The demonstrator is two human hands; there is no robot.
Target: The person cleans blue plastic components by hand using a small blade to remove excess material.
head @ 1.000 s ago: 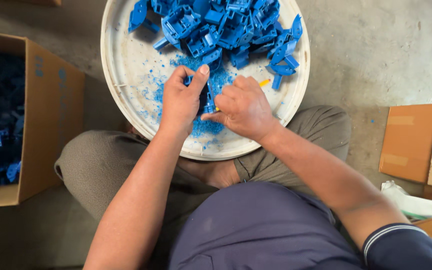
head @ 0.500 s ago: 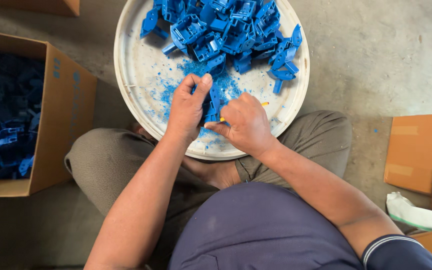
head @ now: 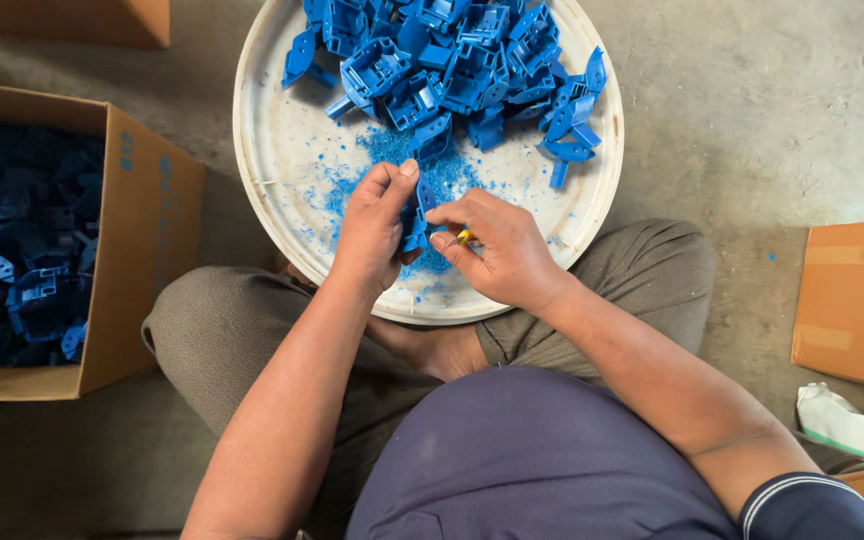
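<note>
Blue part (head: 420, 215) now between hands

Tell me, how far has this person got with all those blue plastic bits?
Done, it seems: the cardboard box at the left holds many blue parts, and blue shavings dust the round white tray. In hand: the left hand holds one blue piece, the right hand a small yellow-tipped tool. Left: the pile on the tray.

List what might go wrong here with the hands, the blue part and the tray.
The right hand works a small yellow-handled tool close to the left hand gripping the blue part; a slip may nick a finger. Blue shavings on the white tray could spill onto the floor.
</note>
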